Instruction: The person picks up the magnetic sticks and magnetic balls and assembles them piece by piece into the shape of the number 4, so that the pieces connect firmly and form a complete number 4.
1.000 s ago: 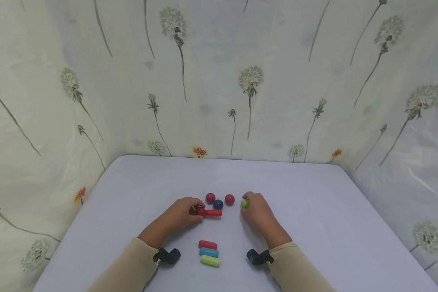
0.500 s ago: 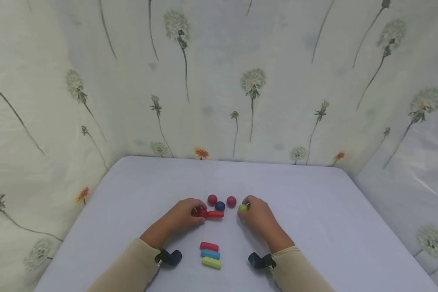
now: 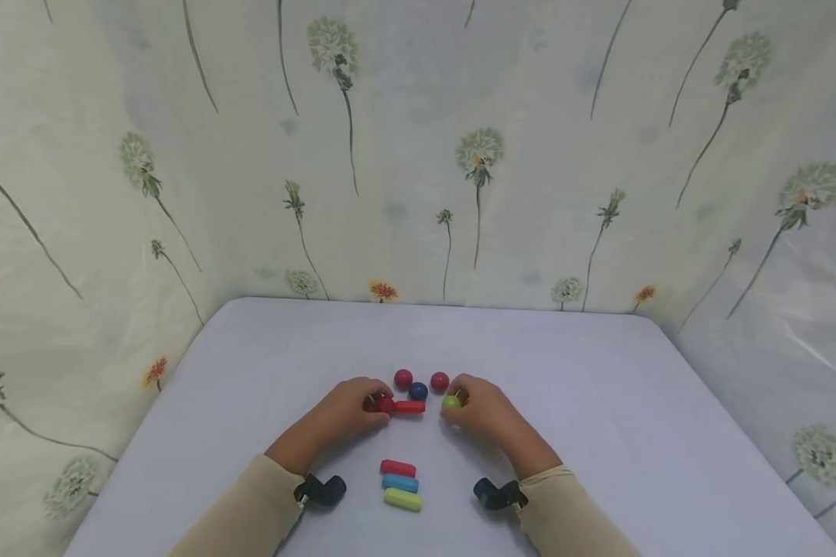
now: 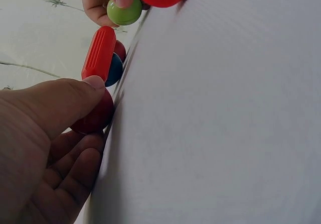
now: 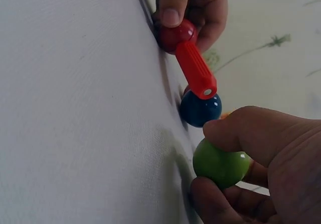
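Note:
My left hand (image 3: 348, 406) pinches a dark red ball (image 5: 178, 36) between thumb and fingers. From that ball a red ridged rod (image 5: 194, 69) sticks out toward the right, with a small silvery disc on its free end. In my right hand (image 3: 486, 410) is a green ball (image 5: 220, 162), pinched by thumb and fingertips. The green ball is a short gap away from the rod's free end in the head view. Just behind the rod sits a blue ball (image 3: 418, 391), with one red ball (image 3: 403, 378) to its left and another red ball (image 3: 440, 381) to its right.
Nearer the person, a red rod (image 3: 398, 468), a blue rod (image 3: 400, 483) and a yellow-green rod (image 3: 402, 499) lie side by side on the white table (image 3: 564, 363). A flower-patterned sheet (image 3: 404, 139) hangs behind and at both sides.
My right hand has moved left and slightly nearer with the green ball, closing in on the rod's free end. The left hand keeps its place, holding the red ball.

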### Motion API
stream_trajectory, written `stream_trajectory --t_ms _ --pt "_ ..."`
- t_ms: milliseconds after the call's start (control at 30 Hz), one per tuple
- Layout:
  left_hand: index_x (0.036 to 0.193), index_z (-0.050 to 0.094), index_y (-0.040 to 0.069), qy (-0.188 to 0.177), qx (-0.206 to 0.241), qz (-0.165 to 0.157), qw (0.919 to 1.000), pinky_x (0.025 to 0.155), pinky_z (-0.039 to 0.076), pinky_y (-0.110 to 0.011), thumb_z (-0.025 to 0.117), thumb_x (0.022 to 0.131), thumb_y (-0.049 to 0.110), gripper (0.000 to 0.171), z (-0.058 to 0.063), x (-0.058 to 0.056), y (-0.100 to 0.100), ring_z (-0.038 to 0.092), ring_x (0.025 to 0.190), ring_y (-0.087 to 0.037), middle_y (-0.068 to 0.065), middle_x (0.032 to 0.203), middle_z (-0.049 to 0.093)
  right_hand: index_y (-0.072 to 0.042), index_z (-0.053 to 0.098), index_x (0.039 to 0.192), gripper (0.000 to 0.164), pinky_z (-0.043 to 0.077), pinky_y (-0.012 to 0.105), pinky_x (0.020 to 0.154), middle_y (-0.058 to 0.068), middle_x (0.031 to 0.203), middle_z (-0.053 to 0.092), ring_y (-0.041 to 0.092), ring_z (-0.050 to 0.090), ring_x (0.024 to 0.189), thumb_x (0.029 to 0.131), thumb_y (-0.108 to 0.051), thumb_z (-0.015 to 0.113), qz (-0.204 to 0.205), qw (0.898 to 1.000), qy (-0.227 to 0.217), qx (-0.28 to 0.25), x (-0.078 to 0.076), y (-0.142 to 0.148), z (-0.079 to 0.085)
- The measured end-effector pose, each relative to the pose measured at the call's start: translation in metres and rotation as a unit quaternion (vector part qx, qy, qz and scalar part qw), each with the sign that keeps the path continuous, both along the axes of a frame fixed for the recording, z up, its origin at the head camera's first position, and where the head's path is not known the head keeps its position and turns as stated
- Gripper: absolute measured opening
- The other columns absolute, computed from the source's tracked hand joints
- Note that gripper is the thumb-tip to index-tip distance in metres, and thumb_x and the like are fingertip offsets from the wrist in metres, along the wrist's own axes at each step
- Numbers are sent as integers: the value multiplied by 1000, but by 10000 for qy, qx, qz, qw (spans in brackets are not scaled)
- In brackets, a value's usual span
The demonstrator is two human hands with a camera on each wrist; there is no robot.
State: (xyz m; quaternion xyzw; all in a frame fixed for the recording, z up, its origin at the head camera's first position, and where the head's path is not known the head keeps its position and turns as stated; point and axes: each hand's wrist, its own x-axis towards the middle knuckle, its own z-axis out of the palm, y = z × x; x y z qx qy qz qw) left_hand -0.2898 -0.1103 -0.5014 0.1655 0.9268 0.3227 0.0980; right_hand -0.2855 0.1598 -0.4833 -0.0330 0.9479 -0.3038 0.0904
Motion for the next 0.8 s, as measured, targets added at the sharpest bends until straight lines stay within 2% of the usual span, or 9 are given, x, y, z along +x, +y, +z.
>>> stream_trajectory --t_ms 200,533,800 --pt "127 70 25 -80 -22 66 9999 87 60 -35 85 89 30 42 3 2 1 61 102 -16 7 107 65 -22 68 106 29 59 39 82 -2 98 65 20 60 94 84 -29 86 393 9991 74 -132 3 -4 0" --pt "127 70 24 -82 -83 54 9999 88 60 -35 85 89 29 41 -2 3 0 61 101 -16 7 106 65 -23 69 107 28 60 37 85 -4 101 66 18 61 97 86 -30 86 825 9959 270 -237 9 -14 -5" --pt "128 69 26 -29 -18 31 10000 89 59 -35 84 90 30 41 -1 2 0 61 103 -15 8 108 65 -25 69 108 27 57 34 81 -5 95 64 18 59 92 86 -30 85 798 9964 260 -125 9 -16 -1"
